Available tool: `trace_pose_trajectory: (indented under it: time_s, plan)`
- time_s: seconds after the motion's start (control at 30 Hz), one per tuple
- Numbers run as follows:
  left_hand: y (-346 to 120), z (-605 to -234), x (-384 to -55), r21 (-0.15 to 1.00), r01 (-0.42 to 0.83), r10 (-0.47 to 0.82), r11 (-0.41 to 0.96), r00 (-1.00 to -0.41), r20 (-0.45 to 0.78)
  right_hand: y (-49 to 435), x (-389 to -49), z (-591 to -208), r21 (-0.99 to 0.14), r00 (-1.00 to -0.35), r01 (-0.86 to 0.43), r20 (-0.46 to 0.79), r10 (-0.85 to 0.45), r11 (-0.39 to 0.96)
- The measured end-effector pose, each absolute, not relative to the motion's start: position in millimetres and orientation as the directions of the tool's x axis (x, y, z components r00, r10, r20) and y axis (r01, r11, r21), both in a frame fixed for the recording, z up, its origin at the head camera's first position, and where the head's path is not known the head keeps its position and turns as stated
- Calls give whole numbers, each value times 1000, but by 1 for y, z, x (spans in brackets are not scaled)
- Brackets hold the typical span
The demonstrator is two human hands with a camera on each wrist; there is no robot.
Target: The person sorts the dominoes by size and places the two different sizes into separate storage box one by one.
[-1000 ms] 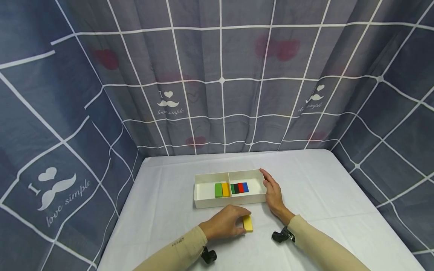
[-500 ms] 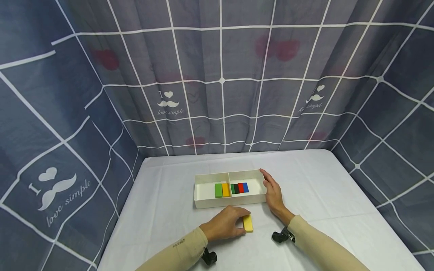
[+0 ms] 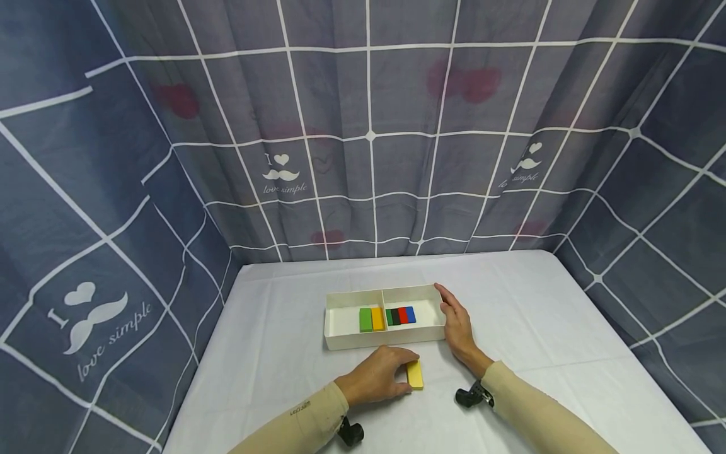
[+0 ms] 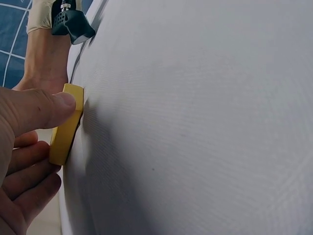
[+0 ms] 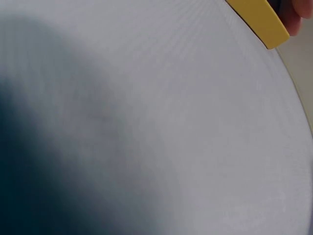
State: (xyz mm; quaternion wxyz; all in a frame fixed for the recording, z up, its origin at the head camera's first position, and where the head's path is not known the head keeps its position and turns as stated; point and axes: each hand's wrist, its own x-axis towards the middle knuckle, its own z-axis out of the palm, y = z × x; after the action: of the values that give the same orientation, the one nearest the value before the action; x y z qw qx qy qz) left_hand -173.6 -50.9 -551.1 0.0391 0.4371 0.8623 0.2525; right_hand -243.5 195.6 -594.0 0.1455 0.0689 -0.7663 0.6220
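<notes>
A yellow block is at the white tabletop in front of the box. My left hand pinches it by its ends, with the thumb on the near end and fingers at the far end. In the left wrist view, the thumb presses on the yellow block. At the right end of a white two-compartment box, my right hand holds the end wall. Green and orange-yellow blocks lie in the left compartment. Dark green, black, red and blue blocks stand in a row in the right one.
A white cloth covers the table. Dark curtains with white grid lines surround it at the back and both sides. Black wrist cameras sit below both wrists.
Almost nothing moves. My left forearm shifts very slightly to the right, while the yellow block, the box and my right hand stay in place.
</notes>
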Motion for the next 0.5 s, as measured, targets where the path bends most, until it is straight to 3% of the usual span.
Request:
trace_pose_trajectory:
  time_s: [0.5]
  plan:
    - [-52, -544, -176, 485, 722, 772, 493, -620, 137, 196, -244, -595, -931, -951, -274, 299, 73, 241]
